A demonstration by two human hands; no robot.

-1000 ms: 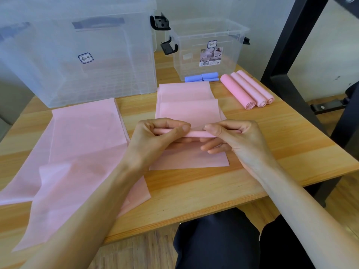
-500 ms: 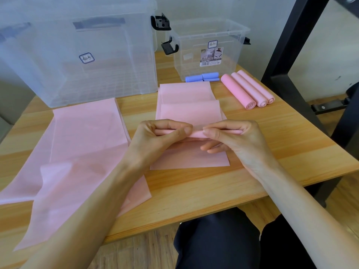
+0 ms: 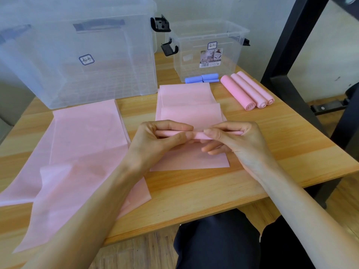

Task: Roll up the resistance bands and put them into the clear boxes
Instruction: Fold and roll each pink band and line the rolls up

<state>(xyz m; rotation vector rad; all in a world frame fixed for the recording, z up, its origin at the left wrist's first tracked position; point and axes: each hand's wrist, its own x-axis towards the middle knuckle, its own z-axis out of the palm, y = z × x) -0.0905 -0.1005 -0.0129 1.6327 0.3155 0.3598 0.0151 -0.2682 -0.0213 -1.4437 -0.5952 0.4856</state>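
Note:
A pink resistance band [image 3: 187, 105] lies folded on the wooden table [image 3: 281, 152] in front of me. Its near part is wound into a thin roll [image 3: 198, 135]. My left hand [image 3: 155, 140] pinches the roll's left end and my right hand [image 3: 237, 140] pinches its right end, thumbs on top. Three finished pink rolls [image 3: 246, 90] lie side by side at the right. Small blue rolls [image 3: 202, 78] sit by the small clear box [image 3: 207, 53]. A large clear box [image 3: 77, 55] stands at the back left.
A second, wider pink band [image 3: 77, 152] lies spread flat on the left half of the table, one corner hanging over the near edge. A black metal frame [image 3: 291, 55] rises at the right. My dark-trousered knees are under the near edge.
Both hands have moved slightly away from me with the roll, which has turned a little further along the band. Everything else has stayed in place.

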